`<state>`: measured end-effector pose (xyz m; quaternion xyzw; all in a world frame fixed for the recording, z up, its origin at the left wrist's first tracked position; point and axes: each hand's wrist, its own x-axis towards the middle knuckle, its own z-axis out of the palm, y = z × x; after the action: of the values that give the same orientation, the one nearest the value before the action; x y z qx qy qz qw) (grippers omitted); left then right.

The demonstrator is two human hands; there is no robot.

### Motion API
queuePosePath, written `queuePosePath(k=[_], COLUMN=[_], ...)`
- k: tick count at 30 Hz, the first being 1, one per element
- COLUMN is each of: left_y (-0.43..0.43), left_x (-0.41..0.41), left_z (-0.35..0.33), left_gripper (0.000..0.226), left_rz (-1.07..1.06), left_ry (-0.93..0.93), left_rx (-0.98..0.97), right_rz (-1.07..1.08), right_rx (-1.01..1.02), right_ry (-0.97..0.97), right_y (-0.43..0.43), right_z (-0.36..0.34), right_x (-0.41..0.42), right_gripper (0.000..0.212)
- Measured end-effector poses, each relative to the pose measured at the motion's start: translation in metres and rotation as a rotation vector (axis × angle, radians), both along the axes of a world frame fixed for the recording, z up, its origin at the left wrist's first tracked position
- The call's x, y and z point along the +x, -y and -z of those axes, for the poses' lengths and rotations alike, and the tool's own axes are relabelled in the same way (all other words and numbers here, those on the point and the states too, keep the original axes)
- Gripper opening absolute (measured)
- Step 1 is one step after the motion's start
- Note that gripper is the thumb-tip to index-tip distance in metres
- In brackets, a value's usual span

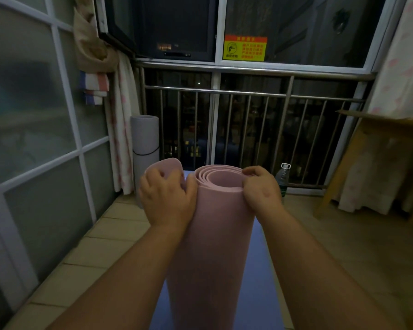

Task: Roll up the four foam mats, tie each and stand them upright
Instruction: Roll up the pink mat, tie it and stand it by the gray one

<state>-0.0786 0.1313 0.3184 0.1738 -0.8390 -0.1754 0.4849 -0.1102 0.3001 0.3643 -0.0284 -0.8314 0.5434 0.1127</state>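
Closest to me I see two bare arms reaching forward, one on each side of a pink mat (210, 246). The pink mat is rolled into a fat tube and held up on its end in the middle of my view, over a blue mat (262, 306) that lies flat on the floor (100, 246). I cannot see the bottom of the tube. Its top end is open toward me, and I can see rings of foam inside with a hollow in the middle. The last bit of the pink mat is not wrapped tight: it sticks out to the left as a loose flap. The left hand (167, 196) grips that flap, with its fingers curled over the flap's top edge. The right hand (260, 189) holds the right side of the tube's top rim, with its fingertips hooked over the edge.

The floor on both sides has pale tiles. Just behind the right hand stands a clear plastic bottle (282, 179) with a white cap and a green label. It is too dim for me to tell how much is in it.

Farther back on the left, a grey mat (145, 134) stands upright in the corner, rolled up, with a thin black band (145, 154) around it. It is beside a pale curtain (122, 120) and in front of a metal railing (224, 92). A wooden table (343, 172) is at the far right. A striped cloth (94, 88) hangs up on the left. Above the railing are dark windows (177, 25), and a yellow sticker (244, 48) is stuck on the glass
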Motion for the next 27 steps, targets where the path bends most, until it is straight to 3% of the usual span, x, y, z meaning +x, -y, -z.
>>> queuePosePath(k=[2,5,6,10,18,21,24,26,27], left_y=[0.004,0.010,0.011,0.013,0.015,0.013,0.008,0.005,0.003], left_x=[0.001,-0.003,-0.006,-0.018,-0.029,-0.026,-0.020,-0.011,-0.009], left_z=[-0.009,-0.016,-0.020,-0.045,-0.039,-0.039,-0.042,-0.049,-0.051], left_gripper=[0.036,0.041,0.039,0.024,0.041,0.042,0.030,0.015,0.030], left_rz=[0.002,0.054,0.095,0.290,0.477,0.535,0.667,0.798,0.847], left_ry=[0.031,0.247,0.319,0.340,0.116,0.089,0.138,0.281,0.381], left_rx=[0.143,0.527,0.571,0.648,0.968,0.990,0.961,0.924,0.899], right_rz=[-0.001,-0.039,-0.050,-0.072,-0.139,-0.132,-0.121,-0.113,-0.107], right_rx=[-0.005,-0.029,-0.028,0.014,0.121,0.158,0.160,0.155,0.149], right_ry=[-0.001,-0.017,-0.020,-0.021,-0.009,-0.011,-0.020,-0.014,-0.018], right_y=[-0.001,0.003,0.005,0.013,0.006,0.005,0.004,0.003,0.003], right_z=[0.001,0.001,0.001,-0.001,-0.008,-0.006,-0.005,-0.004,-0.004], right_x=[0.000,0.002,0.003,0.006,0.013,0.012,0.012,0.011,0.010], right_gripper=[0.036,0.036,0.036,0.033,0.032,0.036,0.038,0.037,0.035])
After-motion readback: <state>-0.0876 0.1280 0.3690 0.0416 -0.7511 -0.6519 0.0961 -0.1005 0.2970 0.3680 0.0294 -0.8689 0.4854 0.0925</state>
